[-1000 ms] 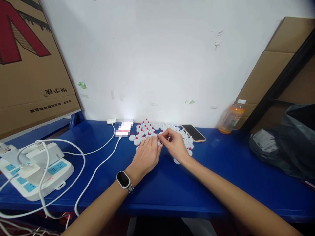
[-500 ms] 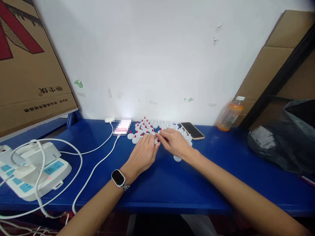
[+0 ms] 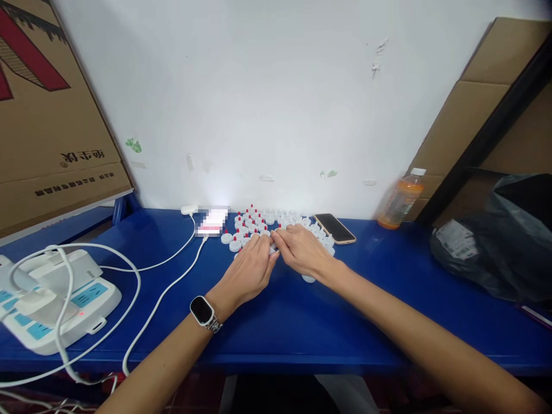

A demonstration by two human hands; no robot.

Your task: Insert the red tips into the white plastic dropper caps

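- Left hand (image 3: 250,269) and right hand (image 3: 305,250) lie palm-down, fingertips meeting on the near edge of the white caps (image 3: 259,223).
- Whether either hand pinches a cap, I cannot tell.
- Caps cluster far-centre on the blue table (image 3: 388,287), left of a phone (image 3: 335,228).

A: Hands?
B: Left hand (image 3: 248,270) and right hand (image 3: 304,252) palm-down, fingertips meeting over small white caps with red tips (image 3: 252,221) on blue table (image 3: 388,299). Grip unclear.
A: Around?
B: Phone (image 3: 334,227) right of caps, orange bottle (image 3: 399,200) beyond; power strip (image 3: 56,299) far left.
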